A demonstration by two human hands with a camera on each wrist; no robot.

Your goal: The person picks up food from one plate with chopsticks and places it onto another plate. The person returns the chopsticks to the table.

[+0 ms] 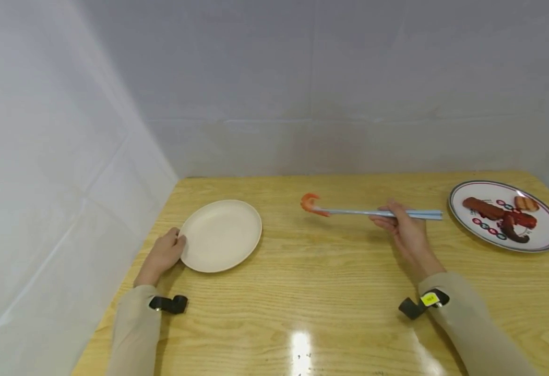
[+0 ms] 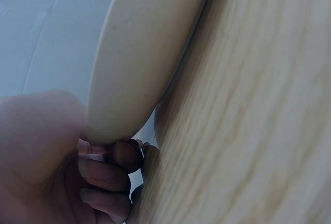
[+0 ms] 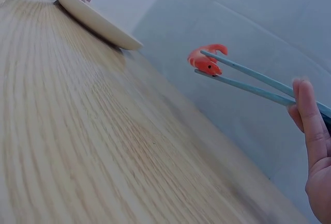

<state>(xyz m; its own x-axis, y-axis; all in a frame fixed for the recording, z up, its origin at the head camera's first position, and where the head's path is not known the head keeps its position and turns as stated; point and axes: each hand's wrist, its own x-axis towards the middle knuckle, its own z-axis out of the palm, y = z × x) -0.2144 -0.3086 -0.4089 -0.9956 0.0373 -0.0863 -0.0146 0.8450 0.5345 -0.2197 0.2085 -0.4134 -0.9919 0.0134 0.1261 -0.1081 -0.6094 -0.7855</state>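
Observation:
My right hand (image 1: 408, 230) holds a pair of light blue chopsticks (image 1: 363, 212), their tips pointing left. Pinched between the tips is a curled orange-red shrimp (image 3: 206, 61), held up over the table in the right wrist view. On the left, my left hand (image 1: 164, 251) grips the rim of a cream plate (image 1: 221, 236), thumb at the top edge and fingers curled beneath. In the left wrist view the plate's side (image 2: 139, 53) rises close to the wood, with the curled fingers (image 2: 106, 175) under its rim. Nothing lies on this plate.
A white patterned plate (image 1: 486, 237) stands at the right of the wooden table (image 1: 302, 292), bearing several food pieces, among them a brown sausage-like piece (image 1: 482, 208) and a grilled piece (image 1: 526, 203). White sheeting (image 1: 255, 94) hangs behind and along the left side.

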